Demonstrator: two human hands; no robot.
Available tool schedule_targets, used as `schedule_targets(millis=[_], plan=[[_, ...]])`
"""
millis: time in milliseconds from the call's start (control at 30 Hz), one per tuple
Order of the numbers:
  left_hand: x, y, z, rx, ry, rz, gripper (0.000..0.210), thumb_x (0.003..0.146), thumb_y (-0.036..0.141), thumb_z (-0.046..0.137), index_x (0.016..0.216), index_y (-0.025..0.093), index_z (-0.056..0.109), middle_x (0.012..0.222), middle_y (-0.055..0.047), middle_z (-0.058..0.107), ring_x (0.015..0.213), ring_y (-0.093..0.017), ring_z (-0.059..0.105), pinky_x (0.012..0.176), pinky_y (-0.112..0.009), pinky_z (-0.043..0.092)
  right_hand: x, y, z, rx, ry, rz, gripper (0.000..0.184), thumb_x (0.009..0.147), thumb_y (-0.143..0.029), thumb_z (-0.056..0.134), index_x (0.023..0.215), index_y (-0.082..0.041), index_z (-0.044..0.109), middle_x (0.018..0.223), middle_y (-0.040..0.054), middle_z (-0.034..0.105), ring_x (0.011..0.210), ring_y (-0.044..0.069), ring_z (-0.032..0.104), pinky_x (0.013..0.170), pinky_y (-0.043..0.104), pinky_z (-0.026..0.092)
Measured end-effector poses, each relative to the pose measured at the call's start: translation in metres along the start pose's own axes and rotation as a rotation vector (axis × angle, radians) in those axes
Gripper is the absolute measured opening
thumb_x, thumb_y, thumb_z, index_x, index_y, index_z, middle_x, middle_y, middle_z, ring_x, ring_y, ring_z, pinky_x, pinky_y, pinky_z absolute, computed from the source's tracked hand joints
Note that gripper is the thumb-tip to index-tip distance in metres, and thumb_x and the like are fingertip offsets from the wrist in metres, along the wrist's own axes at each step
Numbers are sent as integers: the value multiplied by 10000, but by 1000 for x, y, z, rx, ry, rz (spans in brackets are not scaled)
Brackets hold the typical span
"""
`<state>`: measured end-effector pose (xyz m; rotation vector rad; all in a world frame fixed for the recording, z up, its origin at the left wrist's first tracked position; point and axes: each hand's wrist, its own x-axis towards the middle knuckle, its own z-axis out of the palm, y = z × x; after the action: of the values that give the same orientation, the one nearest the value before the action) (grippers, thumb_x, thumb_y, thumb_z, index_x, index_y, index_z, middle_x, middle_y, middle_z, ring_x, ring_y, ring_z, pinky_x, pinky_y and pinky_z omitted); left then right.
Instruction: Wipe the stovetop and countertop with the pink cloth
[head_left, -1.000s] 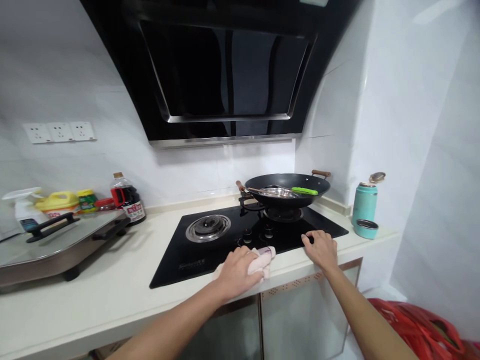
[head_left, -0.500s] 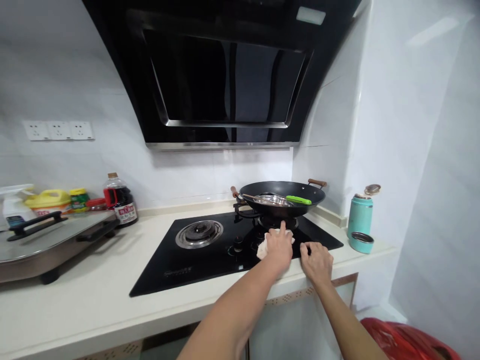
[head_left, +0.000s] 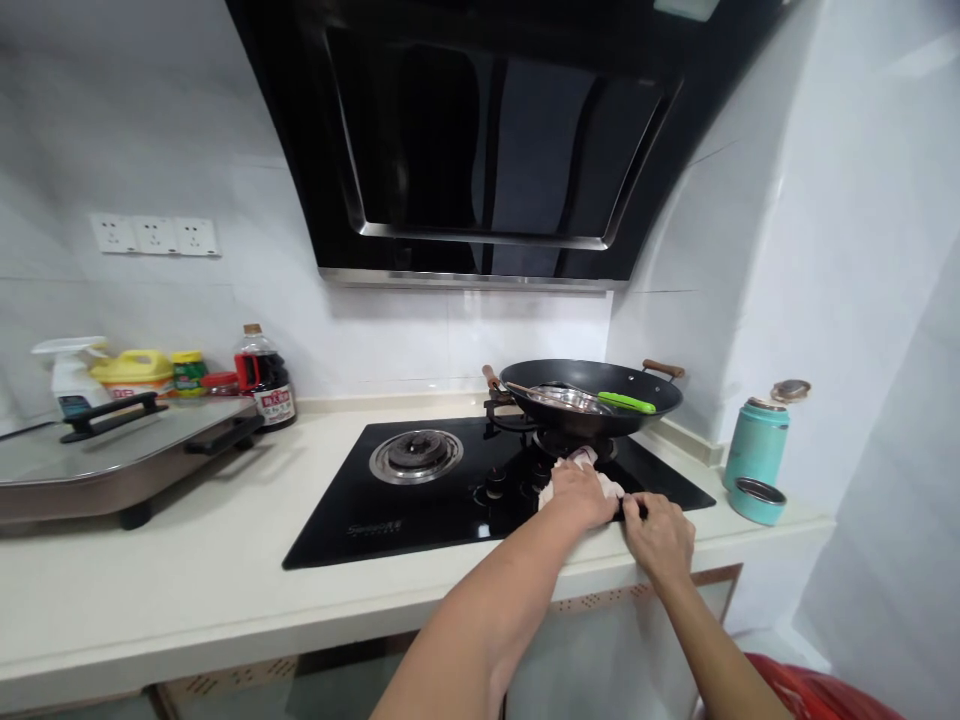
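Observation:
My left hand [head_left: 579, 498] presses down on a crumpled whitish cloth [head_left: 609, 488] at the front right of the black glass cooktop [head_left: 442, 515], its fingers closed on the cloth. Beside it, my right hand [head_left: 661, 538] is at the cooktop's front edge, fingers curled and thumb close to the cloth. Anything between those fingers is hidden. Just behind the hands, a black wok [head_left: 637, 385] sits on the right burner, holding a metal bowl-like piece [head_left: 566, 400] and a green-handled utensil [head_left: 628, 402]. Control knobs [head_left: 495, 482] stand left of the cloth.
A turquoise flask [head_left: 757, 440] and its cup-like lid [head_left: 759, 502] stand at the right. An electric pan [head_left: 150, 450], a dark sauce bottle [head_left: 268, 380] and a spray bottle [head_left: 71, 375] occupy the left. The range hood [head_left: 480, 150] hangs above; a red bag [head_left: 817, 690] is low at right.
My left hand and the cloth have shifted right along the cooktop's front, closer to my right hand. The right hand's fingers are more curled. The view has turned somewhat to the left.

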<state>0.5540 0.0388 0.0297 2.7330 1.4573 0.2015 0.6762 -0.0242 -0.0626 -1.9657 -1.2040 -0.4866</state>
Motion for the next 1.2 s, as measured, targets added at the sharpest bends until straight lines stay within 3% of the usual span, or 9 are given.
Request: schedule_targets(millis=[133, 233, 400, 633, 833, 933, 1067, 1133, 1200], plan=[[-28, -3, 7, 12, 50, 101, 716, 941, 578, 397, 1465, 104, 516, 1459, -245, 578, 1345, -388, 524, 1079, -506, 391, 0, 0, 0, -6, -6, 24, 403, 1004, -408, 392, 955, -200, 734, 1078, 110, 718, 1002, 283, 586, 868, 410, 380], [-55, -14, 9, 25, 73, 178, 652, 916, 557, 474, 1398, 129, 571, 1396, -233, 612, 1261, -381, 568, 1042, -503, 411, 0, 1, 0, -15, -27, 34, 428, 1007, -424, 377, 969, -195, 736, 1099, 122, 712, 1020, 288, 586, 866, 409, 388], [-108, -57, 6, -5, 170, 239, 565, 896, 572, 536, 1299, 189, 639, 1295, -186, 661, 1154, -370, 600, 1000, -507, 426, 1, 2, 0, -8, -61, 40, 427, 1004, -441, 389, 970, -196, 737, 1103, 119, 710, 1033, 287, 577, 879, 406, 395], [-180, -147, -17, 56, 263, 88, 460, 841, 477, 652, 1243, 254, 666, 1210, -118, 688, 1139, -345, 566, 952, -475, 421, 0, 1, -1, -23, -72, 36, 384, 993, -397, 413, 968, -195, 738, 1128, 112, 707, 1033, 285, 562, 895, 413, 386], [-231, -217, -37, 191, 230, -165, 519, 792, 349, 656, 1304, 268, 634, 1219, -103, 667, 1136, -346, 557, 904, -454, 417, -1, -1, -2, -31, -62, 35, 396, 1008, -383, 399, 969, -186, 740, 1133, 117, 696, 1030, 278, 552, 884, 411, 379], [-247, -242, -43, 227, 248, -266, 469, 809, 291, 619, 1275, 241, 645, 1166, -106, 661, 1094, -323, 567, 900, -426, 418, -2, -3, -2, 4, -33, 26, 429, 1026, -398, 369, 996, -178, 736, 1137, 121, 689, 1017, 271, 549, 882, 405, 382], [-244, -237, -41, 103, 310, -232, 454, 812, 275, 634, 1265, 257, 649, 1119, -60, 673, 1054, -270, 580, 941, -374, 422, -3, -4, 0, 120, 59, 28, 434, 1025, -441, 365, 997, -186, 716, 1163, 112, 680, 1050, 263, 542, 912, 397, 378], [-229, -212, -40, -6, 339, -112, 469, 811, 300, 660, 1279, 283, 643, 1155, -42, 673, 1060, -257, 574, 960, -360, 424, -3, -3, 0, 173, 98, 25, 445, 1022, -453, 347, 992, -189, 704, 1168, 108, 680, 1064, 260, 541, 932, 396, 371], [-203, -172, -40, -84, 361, 48, 485, 816, 340, 679, 1297, 298, 636, 1197, -43, 662, 1077, -263, 557, 980, -371, 422, -2, -1, 0, 209, 97, 23, 480, 1023, -468, 310, 994, -190, 700, 1160, 108, 682, 1060, 261, 542, 939, 401, 368]])
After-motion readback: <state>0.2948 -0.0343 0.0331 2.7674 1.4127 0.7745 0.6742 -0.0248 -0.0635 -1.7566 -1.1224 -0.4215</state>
